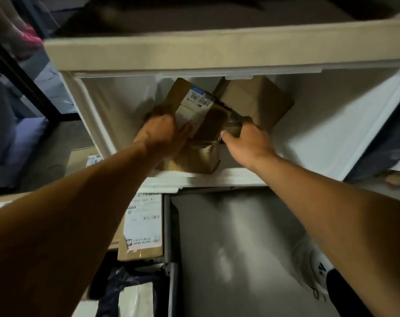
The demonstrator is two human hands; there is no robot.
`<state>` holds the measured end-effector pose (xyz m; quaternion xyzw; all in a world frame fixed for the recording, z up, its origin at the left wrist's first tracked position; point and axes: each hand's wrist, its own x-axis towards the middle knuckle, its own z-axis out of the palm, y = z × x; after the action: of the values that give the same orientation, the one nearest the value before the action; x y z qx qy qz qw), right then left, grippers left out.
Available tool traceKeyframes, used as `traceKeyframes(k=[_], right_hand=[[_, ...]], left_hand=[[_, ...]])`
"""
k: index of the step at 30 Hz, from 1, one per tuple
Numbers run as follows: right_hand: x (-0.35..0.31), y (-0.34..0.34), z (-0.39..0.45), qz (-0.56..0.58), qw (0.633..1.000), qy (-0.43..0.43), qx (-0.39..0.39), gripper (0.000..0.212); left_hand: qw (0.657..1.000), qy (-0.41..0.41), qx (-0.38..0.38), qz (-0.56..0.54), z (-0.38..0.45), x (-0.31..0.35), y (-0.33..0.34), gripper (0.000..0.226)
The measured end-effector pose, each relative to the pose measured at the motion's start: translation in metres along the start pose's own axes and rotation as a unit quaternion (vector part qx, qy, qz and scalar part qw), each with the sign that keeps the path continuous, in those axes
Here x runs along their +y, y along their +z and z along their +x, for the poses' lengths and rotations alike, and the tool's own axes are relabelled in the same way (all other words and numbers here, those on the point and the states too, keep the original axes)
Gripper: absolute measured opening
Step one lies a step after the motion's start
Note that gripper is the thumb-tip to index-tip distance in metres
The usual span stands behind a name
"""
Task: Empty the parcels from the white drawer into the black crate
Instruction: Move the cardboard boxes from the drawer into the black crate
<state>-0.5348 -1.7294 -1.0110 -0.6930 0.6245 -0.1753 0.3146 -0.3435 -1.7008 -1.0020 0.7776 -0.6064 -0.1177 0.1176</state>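
Fingers of both the left hand [162, 131] and right hand [247, 138] clutch 1 labelled parcel [201, 110]; the drawer [331, 124] rim could snag it.

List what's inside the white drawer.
White drawer: three brown parcels: labelled parcel gripped by left hand, plain one behind, taped one beneath. Right hand reaches in. Anything underneath is hidden.

The drawer [308, 124] is showing white walls. Inside it, brown cardboard parcels [256, 99] are lying; the one at ten o'clock [199, 106] is wearing a white label with black barcode stripes and a blue band.
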Motion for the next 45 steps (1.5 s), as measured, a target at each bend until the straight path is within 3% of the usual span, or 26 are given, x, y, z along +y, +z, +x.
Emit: traceKeyframes(k=[3,9,14,16,19,22,26,28,30,31,33,35,39,45], right_hand=[[-0.007,0.017,0.019,0.112,0.990,0.078,-0.040,0.047],[-0.009,0.041,0.042,0.263,0.941,0.191,-0.097,0.050],[-0.021,0.038,0.050,0.374,0.900,0.201,-0.095,0.031],[-0.023,0.033,0.056,0.410,0.891,0.186,-0.051,0.037],[-0.031,0.022,0.065,0.432,0.890,0.144,-0.030,0.022],[-0.044,0.016,0.062,0.443,0.887,0.126,-0.026,0.027],[-0.047,0.015,0.050,0.490,0.861,0.135,-0.001,0.029],[-0.044,0.009,0.040,0.512,0.846,0.144,0.027,0.029],[-0.040,0.000,0.024,0.516,0.843,0.147,0.037,0.026],[-0.037,-0.005,0.014,0.506,0.849,0.148,0.029,0.026],[-0.032,-0.012,-0.004,0.476,0.867,0.148,0.008,0.036],[-0.029,-0.023,-0.024,0.463,0.874,0.147,-0.007,0.046],[-0.034,-0.043,-0.064,0.443,0.889,0.113,-0.020,0.036],[-0.039,-0.072,-0.116,0.417,0.900,0.099,-0.079,0.036]], left_hand=[[0.998,-0.026,0.042,-0.039,0.027,-0.010,0.007,0.072],[0.991,-0.062,0.046,-0.113,0.048,-0.019,0.016,0.063],[0.975,-0.134,0.064,-0.166,0.055,-0.005,0.017,0.063],[0.959,-0.167,0.087,-0.214,0.055,-0.001,0.015,0.069],[0.921,-0.182,0.123,-0.322,0.053,0.004,0.003,0.063],[0.888,-0.180,0.168,-0.388,0.050,0.005,-0.013,0.057],[0.874,-0.174,0.202,-0.407,0.034,0.007,-0.024,0.053],[0.863,-0.164,0.192,-0.438,0.016,0.014,-0.027,0.045],[0.831,-0.167,0.174,-0.501,-0.006,0.017,-0.028,0.025],[0.814,-0.179,0.166,-0.527,-0.016,0.019,-0.030,0.011],[0.799,-0.194,0.161,-0.546,-0.038,0.020,-0.036,0.007],[0.802,-0.196,0.142,-0.546,-0.058,0.024,-0.044,0.010],[0.795,-0.194,0.084,-0.569,-0.098,0.029,-0.061,0.015],[0.835,-0.169,-0.001,-0.523,-0.150,0.025,-0.088,0.027]])
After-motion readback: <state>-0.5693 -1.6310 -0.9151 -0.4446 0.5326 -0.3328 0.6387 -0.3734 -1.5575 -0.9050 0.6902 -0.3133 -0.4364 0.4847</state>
